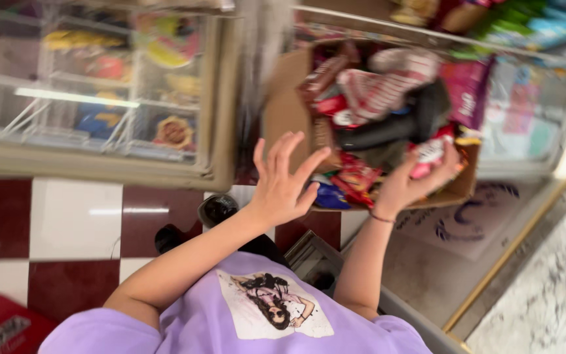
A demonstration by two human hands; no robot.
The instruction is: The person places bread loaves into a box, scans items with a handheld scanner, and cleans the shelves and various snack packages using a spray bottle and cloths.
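Reaching forward with both arms, the person is working at a cardboard box [284,108] lying at twelve to one o'clock, heaped with snack packets [378,92].

The left hand [282,187] is hovering wide, fingers spread, holding nothing, just short of the box's near wall at eleven o'clock. The right hand [414,183] is closing around a pink-and-red packet [431,152] at the box's near edge, at one o'clock. Motion blur is obscuring the fingers, so the grip is probably partial rather than firm.

The packet is sitting in the box among the others and has not been lifted clear. The box is showing full to the brim, so the bulk of the handling appears to be outstanding.

A glass-topped freezer chest [99,164] is standing at ten o'clock, on the red-and-white tiled floor [73,216].
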